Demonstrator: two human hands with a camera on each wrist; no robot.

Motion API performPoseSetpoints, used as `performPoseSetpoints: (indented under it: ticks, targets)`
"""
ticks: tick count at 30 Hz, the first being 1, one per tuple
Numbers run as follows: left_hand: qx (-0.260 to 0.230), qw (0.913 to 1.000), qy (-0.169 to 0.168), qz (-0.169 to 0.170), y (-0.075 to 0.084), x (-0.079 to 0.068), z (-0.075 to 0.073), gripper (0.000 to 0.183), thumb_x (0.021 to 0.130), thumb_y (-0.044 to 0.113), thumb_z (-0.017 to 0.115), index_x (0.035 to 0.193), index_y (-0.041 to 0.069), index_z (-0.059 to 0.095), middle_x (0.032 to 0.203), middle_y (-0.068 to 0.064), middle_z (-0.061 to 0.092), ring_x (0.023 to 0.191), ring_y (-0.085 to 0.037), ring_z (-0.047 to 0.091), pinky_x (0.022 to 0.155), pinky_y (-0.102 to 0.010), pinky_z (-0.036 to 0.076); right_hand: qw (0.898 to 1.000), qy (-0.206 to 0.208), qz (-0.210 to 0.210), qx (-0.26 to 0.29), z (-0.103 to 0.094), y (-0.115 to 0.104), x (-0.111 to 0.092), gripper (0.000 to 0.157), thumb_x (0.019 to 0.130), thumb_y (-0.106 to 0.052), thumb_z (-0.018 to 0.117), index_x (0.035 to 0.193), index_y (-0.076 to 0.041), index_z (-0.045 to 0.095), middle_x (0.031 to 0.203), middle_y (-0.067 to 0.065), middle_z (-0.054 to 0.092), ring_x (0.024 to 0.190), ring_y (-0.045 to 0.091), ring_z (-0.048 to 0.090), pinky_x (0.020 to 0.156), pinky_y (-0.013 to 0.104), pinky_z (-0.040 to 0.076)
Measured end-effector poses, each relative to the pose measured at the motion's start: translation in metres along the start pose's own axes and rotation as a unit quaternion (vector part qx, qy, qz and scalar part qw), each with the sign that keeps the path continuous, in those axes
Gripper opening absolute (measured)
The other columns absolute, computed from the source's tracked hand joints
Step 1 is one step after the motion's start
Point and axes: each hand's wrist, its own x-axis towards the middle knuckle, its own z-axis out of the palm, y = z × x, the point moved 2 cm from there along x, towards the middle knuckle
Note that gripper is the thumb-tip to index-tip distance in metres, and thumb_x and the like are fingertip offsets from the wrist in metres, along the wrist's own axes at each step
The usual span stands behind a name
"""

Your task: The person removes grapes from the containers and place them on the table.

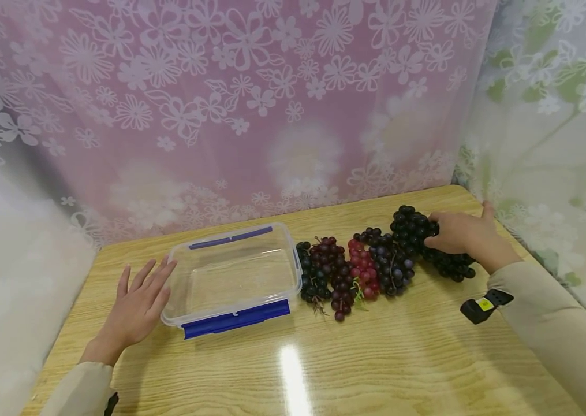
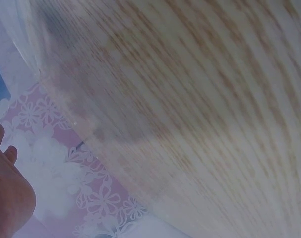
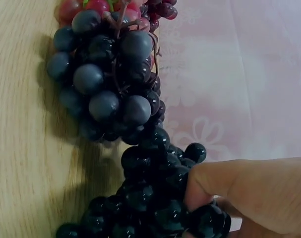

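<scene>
A clear plastic food container [image 1: 241, 277] with blue clip flaps stands on the table, and I see no lid on its top. My left hand [image 1: 137, 303] lies at its left side, fingers spread and straight, fingertips at the rim. At the far right my right hand [image 1: 466, 234] holds a bunch of black grapes [image 1: 411, 228], which reaches down to the table under the palm. In the right wrist view a digit presses into these black grapes [image 3: 160, 208]. Left of that bunch lie dark blue grapes [image 1: 392, 268], red grapes [image 1: 362, 268], dark purple grapes [image 1: 331, 260] and blackish-green grapes [image 1: 313, 280].
The wooden table [image 1: 376, 358] ends at a pink flowered curtain [image 1: 272, 115] behind and a pale flowered curtain [image 1: 557, 144] on the right. The grape bunches form a row from the container's right wall towards the table's right edge.
</scene>
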Motion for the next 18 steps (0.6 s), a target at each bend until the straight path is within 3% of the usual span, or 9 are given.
performPoseSetpoints:
  ticks: [3, 10, 18]
  targets:
    - [0.000, 1.0000, 0.001, 0.000, 0.000, 0.000, -0.001, 0.054, 0.104, 0.025, 0.039, 0.155, 0.025, 0.020, 0.156, -0.009, 0.024, 0.141, -0.033, 0.017, 0.110, -0.057, -0.007, 1.000, 0.000, -0.001, -0.009, 0.001, -0.004, 0.000, 0.076, 0.089, -0.049, 0.059, 0.142, 0.004, 0.041, 0.101, 0.014, 0.069, 0.112, 0.054, 0.047, 0.093, 0.077, -0.009]
    - [0.001, 1.0000, 0.002, 0.000, 0.000, 0.001, -0.003, 0.053, 0.104, 0.026, 0.038, 0.155, 0.022, 0.021, 0.156, -0.010, 0.024, 0.142, -0.032, 0.015, 0.110, -0.057, -0.009, 0.999, 0.033, 0.000, -0.012, 0.013, -0.011, 0.000, 0.076, 0.092, -0.047, 0.054, 0.143, 0.007, 0.035, 0.066, 0.000, 0.061, 0.103, 0.055, 0.051, 0.096, 0.073, -0.014]
    - [0.005, 1.0000, 0.002, 0.003, 0.000, 0.000, -0.001, 0.055, 0.103, 0.024, 0.040, 0.155, 0.022, 0.021, 0.155, -0.012, 0.024, 0.141, -0.033, 0.016, 0.111, -0.056, -0.006, 0.996, 0.065, -0.006, 0.059, 0.019, -0.003, -0.006, 0.076, 0.092, -0.048, 0.054, 0.143, 0.006, 0.034, 0.061, -0.001, 0.058, 0.094, 0.048, 0.055, 0.097, 0.072, -0.014]
